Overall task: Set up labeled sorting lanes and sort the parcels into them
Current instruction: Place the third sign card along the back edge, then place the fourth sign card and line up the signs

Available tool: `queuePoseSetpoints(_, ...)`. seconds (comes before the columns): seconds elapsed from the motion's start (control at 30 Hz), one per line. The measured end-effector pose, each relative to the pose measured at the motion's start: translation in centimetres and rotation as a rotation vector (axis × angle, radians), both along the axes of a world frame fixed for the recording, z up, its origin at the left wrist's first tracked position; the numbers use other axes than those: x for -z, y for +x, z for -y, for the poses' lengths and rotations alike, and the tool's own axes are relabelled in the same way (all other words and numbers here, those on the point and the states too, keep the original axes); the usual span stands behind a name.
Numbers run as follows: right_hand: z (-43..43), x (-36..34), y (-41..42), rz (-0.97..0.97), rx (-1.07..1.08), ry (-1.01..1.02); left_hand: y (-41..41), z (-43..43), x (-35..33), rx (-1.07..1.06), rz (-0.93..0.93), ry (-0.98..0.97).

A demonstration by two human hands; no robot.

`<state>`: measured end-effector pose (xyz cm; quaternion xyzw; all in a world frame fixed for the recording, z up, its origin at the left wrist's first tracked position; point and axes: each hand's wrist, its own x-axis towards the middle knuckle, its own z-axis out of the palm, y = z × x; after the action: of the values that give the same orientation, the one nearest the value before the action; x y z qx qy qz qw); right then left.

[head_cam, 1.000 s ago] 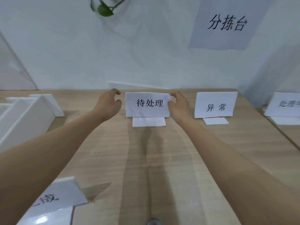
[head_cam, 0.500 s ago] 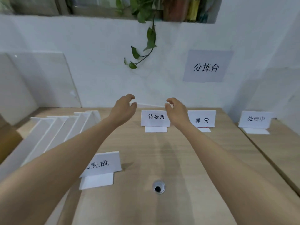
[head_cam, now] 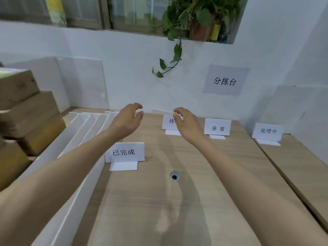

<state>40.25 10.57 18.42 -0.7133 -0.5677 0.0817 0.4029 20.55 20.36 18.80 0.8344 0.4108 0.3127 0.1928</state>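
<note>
Reading near to far: what's closest? /A

Bare surface (head_cam: 159, 206) with a round cable hole (head_cam: 174, 175), then the 已完成 card (head_cam: 126, 152) standing just beside the white boards (head_cam: 79, 137) leaning in a row at left. /B

Hands? /A

Both are in the air past that card. Left hand (head_cam: 126, 119): fingers (head_cam: 136, 106) loosely curled, holding nothing. Right hand (head_cam: 188, 126): fingers (head_cam: 177, 110) also loosely curled and empty. The 待处理 card (head_cam: 168, 121) stands on the surface behind the right hand with its right half hidden. The fingertips overlap its top edge in view. Nothing is pinched, and I can't tell if there's a gap. /B

Farther back? /A

异常 card (head_cam: 218, 127) to the right, 处理中 card (head_cam: 268, 131) on the adjoining surface. Brown parcels (head_cam: 26, 110) stacked far left. 分拣台 sign (head_cam: 225, 80) on the wall, with a trailing plant (head_cam: 174, 55) above. /B

Versus a second ago? /A

Then the right fingers pinched the 待处理 card's top right corner, with the left hand at its left edge. Now both hands are off it and the card stands alone. The view has also lifted, so the parcels are newly in view. /B
</note>
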Motion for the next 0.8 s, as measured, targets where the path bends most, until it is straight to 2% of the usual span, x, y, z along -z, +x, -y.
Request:
queuePoseSetpoints(0.37,2.9,1.2,-5.6,-0.052,-0.115,0.021,-8.4,4.1,1.1,-0.116,-0.114,0.025)
queuePoseSetpoints(0.63,1.1,3.7,-8.6,-0.056,-0.094,-0.03,-11.4,1.9,3.3,-0.15,-0.082,-0.055)
queuePoseSetpoints(0.8,-1.1,6.4,-10.7,-0.074,-0.048,-0.05,-12.8,-0.5,5.8,-0.094,-0.083,-0.119)
